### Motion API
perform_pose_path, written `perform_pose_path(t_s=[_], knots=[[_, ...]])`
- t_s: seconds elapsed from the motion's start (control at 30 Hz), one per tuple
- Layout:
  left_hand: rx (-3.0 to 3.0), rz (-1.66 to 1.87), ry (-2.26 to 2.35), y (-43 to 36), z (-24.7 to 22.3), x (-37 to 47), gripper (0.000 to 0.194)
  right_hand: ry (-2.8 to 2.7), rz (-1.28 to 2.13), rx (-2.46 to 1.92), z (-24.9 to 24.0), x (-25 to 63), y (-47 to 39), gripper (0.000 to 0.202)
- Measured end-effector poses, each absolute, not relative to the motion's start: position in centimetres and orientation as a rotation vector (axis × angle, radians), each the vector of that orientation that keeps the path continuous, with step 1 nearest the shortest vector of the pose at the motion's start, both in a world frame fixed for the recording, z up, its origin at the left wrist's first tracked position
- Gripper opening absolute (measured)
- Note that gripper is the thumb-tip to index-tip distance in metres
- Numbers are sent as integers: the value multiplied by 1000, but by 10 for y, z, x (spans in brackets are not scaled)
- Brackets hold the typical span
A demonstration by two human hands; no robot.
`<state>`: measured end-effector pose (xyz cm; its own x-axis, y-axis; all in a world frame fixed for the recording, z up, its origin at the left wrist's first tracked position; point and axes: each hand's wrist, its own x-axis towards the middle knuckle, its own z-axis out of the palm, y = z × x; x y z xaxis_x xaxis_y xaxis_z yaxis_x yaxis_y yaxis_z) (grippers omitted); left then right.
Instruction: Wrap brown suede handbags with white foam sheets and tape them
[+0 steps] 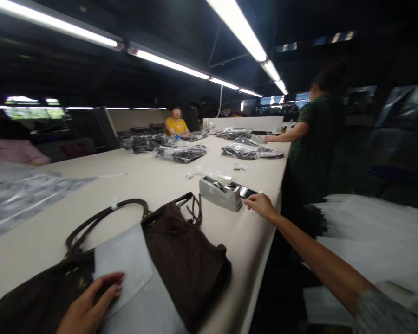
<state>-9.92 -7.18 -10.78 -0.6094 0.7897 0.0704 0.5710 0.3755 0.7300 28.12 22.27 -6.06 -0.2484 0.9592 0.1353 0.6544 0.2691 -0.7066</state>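
A dark brown handbag (pixel 186 253) lies on the table in front of me, its looped handles (pixel 106 214) stretched toward the far left. White tissue paper (pixel 125 257) is spread over its middle. My left hand (pixel 94 299) rests on the paper, thumb apart from the fingers. Beyond the bag stands a grey tape dispenser (pixel 219 194). My right hand (pixel 261 205) is at the dispenser's near right end, thumb and fingertips pinched together; what is between them is too small to make out. A phone (pixel 242 190) lies just behind the dispenser.
Several plastic-wrapped dark items (pixel 251 149) lie farther up the long table (pixel 167 174). Clear plastic sheets (pixel 21 195) cover its left side. A person in dark green (pixel 316 139) stands at the right edge; others sit beyond. White sheets (pixel 376 236) are piled at my right.
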Motion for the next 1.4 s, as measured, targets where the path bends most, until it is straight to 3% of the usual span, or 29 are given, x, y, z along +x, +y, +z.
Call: perform_pose_path(t_s=[0.17,0.33,0.5,0.67,1.1,1.23,1.4], knots=[[922,1241,2134,-75,-81,-76,49,-1951,1410,-878,-21,228,126,39],[842,1393,1972,-82,-85,-73,46,-2024,1889,-602,-24,129,26,31],[748,1557,1757,-85,-97,-78,31,-2034,1883,-778,-57,50,-1,12],[589,1678,1610,-80,-105,-86,10,-2081,1838,-956,-78,24,-7,9],[526,1694,1595,-75,-111,-89,11,-2586,1730,-1121,-80,13,12,27],[569,1672,1638,-78,-107,-86,8,-2751,1676,-1043,-76,31,12,29],[679,1611,1748,-81,-103,-84,24,-2587,1771,-700,-69,92,-15,20]])
